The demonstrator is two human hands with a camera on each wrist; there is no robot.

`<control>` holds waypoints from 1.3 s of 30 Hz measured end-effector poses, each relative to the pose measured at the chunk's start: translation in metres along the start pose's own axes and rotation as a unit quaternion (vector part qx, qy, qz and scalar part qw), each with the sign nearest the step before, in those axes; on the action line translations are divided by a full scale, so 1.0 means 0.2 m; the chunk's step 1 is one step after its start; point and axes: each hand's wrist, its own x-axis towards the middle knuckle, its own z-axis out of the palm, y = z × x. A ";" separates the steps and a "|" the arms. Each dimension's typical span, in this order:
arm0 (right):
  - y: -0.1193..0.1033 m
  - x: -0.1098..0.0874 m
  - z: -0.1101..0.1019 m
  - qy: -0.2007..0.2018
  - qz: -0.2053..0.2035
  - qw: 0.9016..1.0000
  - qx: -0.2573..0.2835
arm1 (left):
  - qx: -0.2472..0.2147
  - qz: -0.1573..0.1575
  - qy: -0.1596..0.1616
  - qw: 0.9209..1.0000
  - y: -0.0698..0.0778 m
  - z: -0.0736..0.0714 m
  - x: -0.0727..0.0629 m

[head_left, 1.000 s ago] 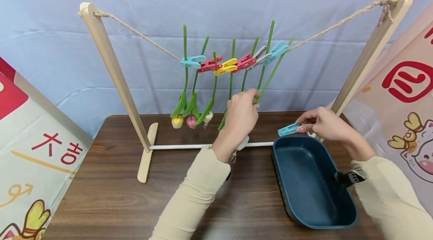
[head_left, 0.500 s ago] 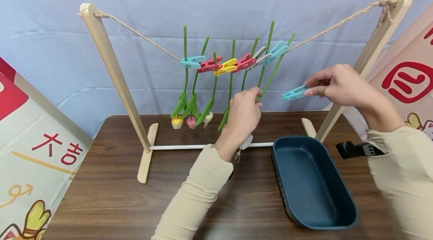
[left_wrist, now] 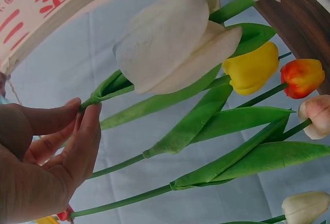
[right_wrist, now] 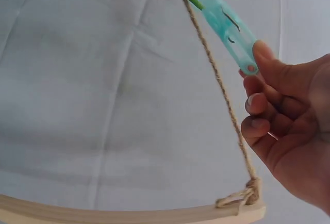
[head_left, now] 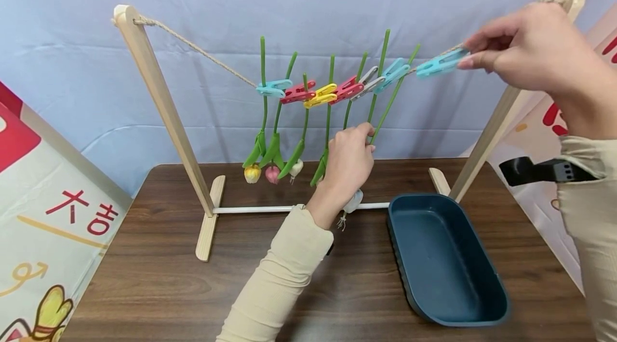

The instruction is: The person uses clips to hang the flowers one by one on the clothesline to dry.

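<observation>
My left hand (head_left: 348, 162) pinches the green stem of a white artificial tulip (left_wrist: 170, 43) just below its leaves, and the flower hangs head down. That stem's upper end (head_left: 409, 63) leans across the twine at the right of the row. My right hand (head_left: 535, 53) pinches a light blue clothespin (head_left: 441, 63) by its handle ends, its nose pointing left along the twine toward the stem. In the right wrist view the clothespin (right_wrist: 227, 28) overlaps the green stem near its nose. Blue, red, yellow and grey clothespins (head_left: 320, 95) hold several other tulips on the twine (head_left: 202, 52).
Wooden posts (head_left: 164, 106) carry the twine at both ends, joined low down by a white rod (head_left: 255, 209). A dark blue basin (head_left: 445, 261) stands on the brown table (head_left: 159, 288) at right. Printed panels (head_left: 62, 213) flank the table.
My right hand has risen from beside the basin up to the twine, carrying the light blue clothespin. My left hand stays nearly in place with the tulip stem.
</observation>
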 end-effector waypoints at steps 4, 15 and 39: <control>-0.01 0.04 -0.03 0.006 0.011 1.000 -0.008 | -0.004 -0.003 -0.003 1.000 0.00 0.00 0.00; -0.05 0.13 -0.01 0.007 -0.051 0.996 -0.071 | -0.006 0.006 0.004 1.000 0.00 0.01 0.01; -0.08 0.15 0.07 -0.054 -0.076 0.993 -0.070 | -0.003 0.020 0.000 1.000 0.04 0.05 0.06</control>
